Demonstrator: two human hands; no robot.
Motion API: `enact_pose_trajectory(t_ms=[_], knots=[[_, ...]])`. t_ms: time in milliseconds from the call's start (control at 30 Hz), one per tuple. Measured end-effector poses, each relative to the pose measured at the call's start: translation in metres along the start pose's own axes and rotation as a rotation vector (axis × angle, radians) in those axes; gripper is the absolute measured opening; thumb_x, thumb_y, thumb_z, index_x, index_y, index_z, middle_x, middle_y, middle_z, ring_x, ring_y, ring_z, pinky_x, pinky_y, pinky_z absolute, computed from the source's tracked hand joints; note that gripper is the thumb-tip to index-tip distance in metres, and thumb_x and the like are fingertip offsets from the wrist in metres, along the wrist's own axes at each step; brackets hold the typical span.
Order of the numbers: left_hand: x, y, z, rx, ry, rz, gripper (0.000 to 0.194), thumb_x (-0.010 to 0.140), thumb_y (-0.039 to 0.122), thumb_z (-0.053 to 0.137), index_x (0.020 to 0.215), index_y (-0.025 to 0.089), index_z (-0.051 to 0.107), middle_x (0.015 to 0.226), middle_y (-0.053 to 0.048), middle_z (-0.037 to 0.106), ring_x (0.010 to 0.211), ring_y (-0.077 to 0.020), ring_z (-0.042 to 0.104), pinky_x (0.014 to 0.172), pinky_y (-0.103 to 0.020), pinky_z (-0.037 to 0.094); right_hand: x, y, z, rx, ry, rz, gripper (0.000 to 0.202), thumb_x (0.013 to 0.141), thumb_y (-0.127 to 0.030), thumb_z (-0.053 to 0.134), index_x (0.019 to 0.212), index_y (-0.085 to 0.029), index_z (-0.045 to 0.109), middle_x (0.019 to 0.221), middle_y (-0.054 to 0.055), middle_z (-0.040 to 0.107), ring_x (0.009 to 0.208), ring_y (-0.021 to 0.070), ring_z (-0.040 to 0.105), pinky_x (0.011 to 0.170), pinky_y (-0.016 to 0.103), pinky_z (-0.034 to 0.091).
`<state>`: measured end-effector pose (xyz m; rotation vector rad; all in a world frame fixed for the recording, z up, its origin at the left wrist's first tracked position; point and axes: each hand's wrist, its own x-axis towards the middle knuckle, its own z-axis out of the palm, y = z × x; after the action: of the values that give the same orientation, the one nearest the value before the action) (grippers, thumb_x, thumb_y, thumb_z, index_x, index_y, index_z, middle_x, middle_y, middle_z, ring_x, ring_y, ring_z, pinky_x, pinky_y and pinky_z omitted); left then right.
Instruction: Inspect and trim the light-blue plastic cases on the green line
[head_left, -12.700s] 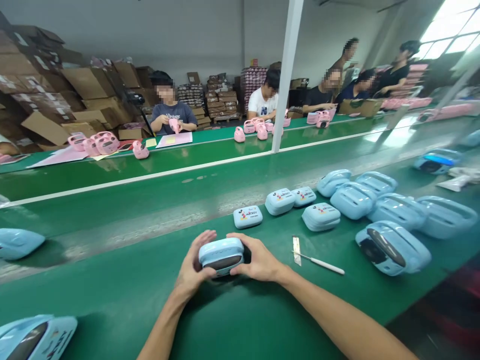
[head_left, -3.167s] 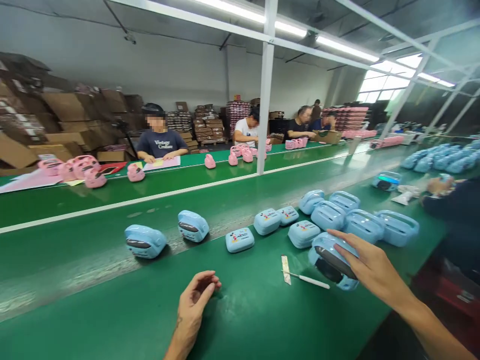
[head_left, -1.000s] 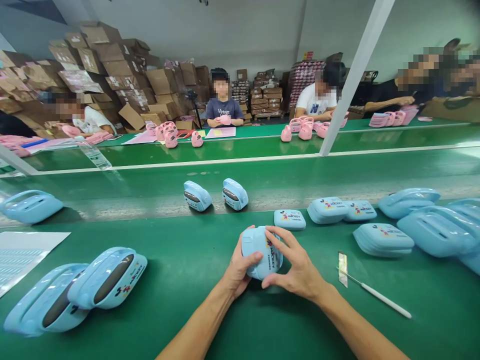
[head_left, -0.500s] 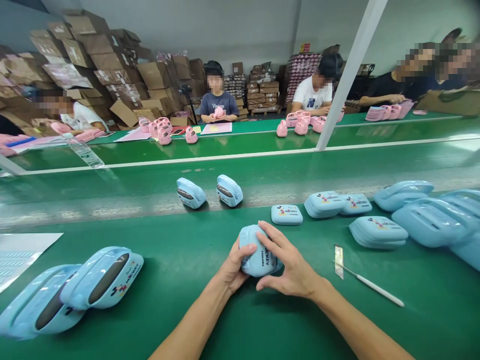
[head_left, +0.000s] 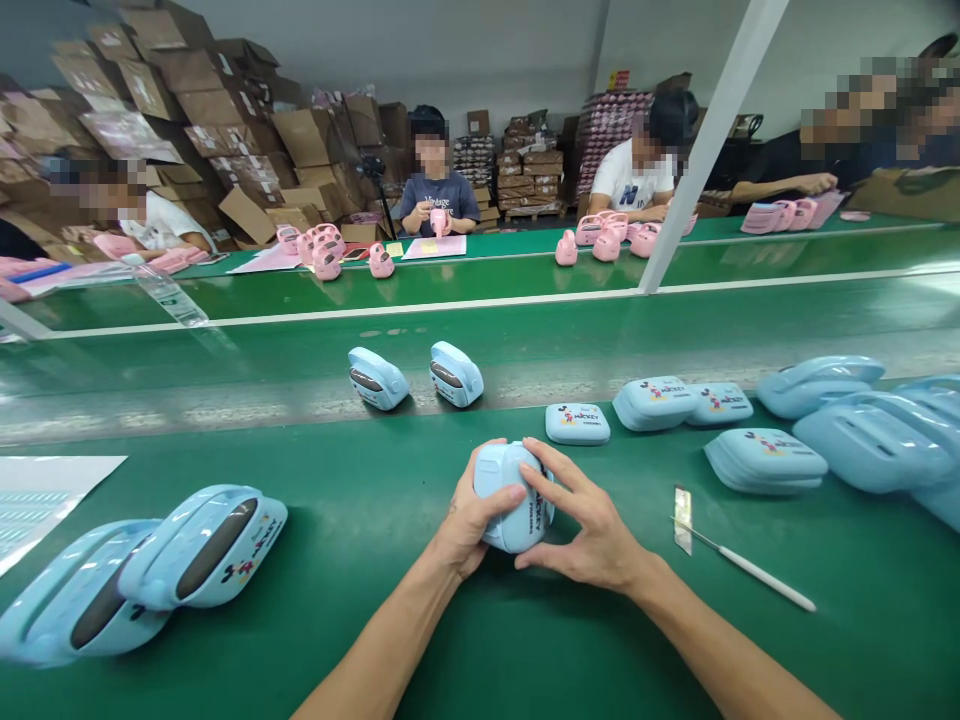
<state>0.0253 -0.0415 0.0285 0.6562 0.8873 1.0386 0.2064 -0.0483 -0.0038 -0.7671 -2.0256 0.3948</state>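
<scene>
A light blue plastic case with a Mickey print is held between both hands just above the green table. My left hand wraps around its left side, thumb across the front. On the other side, my right hand grips the printed face, fingers over the top and thumb at the lower edge. Beyond the hands lies a flat blue printed cover. To the right are a thin tool with a white handle and a small clear strip. The inside of the case is hidden.
Blue cases with handles and dark windows lie at left; two more stand ahead. Stacked covers and blue shells fill the right. A white post rises beyond. Several co-workers sit opposite with pink parts.
The hands have pressed closer around the case: the right thumb now meets its lower edge, and the part that stuck out at its right no longer shows. The view has shifted slightly.
</scene>
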Motion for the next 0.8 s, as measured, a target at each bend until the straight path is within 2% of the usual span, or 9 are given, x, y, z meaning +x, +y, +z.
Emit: enact_pose_trajectory(t_ms=[167,467,667,800], knots=[[0.001,0.004,-0.001,0.087,0.016,0.004,0.088,0.054,0.033,0.096,0.130,0.024,0.053,0.111,-0.007,0.072,0.097,-0.0257,0.067,0.091,-0.041,0.053,0.001,0.002,-0.004,-0.052,0.032,-0.062,0.096,0.074,-0.038,0.088,0.156,-0.030,0.039,0.154,0.017,0.047,0.140,0.0361,0.049,0.111,0.055,0.048],[0.000,0.007,-0.001,0.227,0.002,0.050,0.082,0.056,0.037,0.094,0.125,0.024,0.052,0.106,-0.005,0.071,0.095,-0.0243,0.066,0.087,-0.038,0.053,0.006,-0.004,-0.014,-0.118,0.045,-0.086,0.092,0.073,-0.043,0.088,0.153,-0.031,0.044,0.147,0.015,0.056,0.131,0.0358,0.058,0.109,0.056,0.048],[-0.003,0.011,0.002,0.206,0.032,0.051,0.080,0.056,0.035,0.094,0.124,0.023,0.053,0.105,-0.005,0.070,0.093,-0.0229,0.066,0.085,-0.037,0.052,0.005,-0.008,-0.004,-0.081,0.084,-0.043,0.095,0.072,-0.045,0.089,0.154,-0.031,0.043,0.148,0.016,0.056,0.135,0.0373,0.055,0.112,0.060,0.045],[-0.002,0.009,0.004,0.146,0.048,0.046,0.079,0.056,0.033,0.093,0.124,0.023,0.053,0.104,-0.004,0.070,0.093,-0.0227,0.066,0.085,-0.037,0.053,0.003,-0.010,0.003,-0.007,0.099,0.040,0.095,0.069,-0.046,0.090,0.153,-0.036,0.045,0.154,0.013,0.050,0.136,0.0369,0.053,0.110,0.057,0.049]])
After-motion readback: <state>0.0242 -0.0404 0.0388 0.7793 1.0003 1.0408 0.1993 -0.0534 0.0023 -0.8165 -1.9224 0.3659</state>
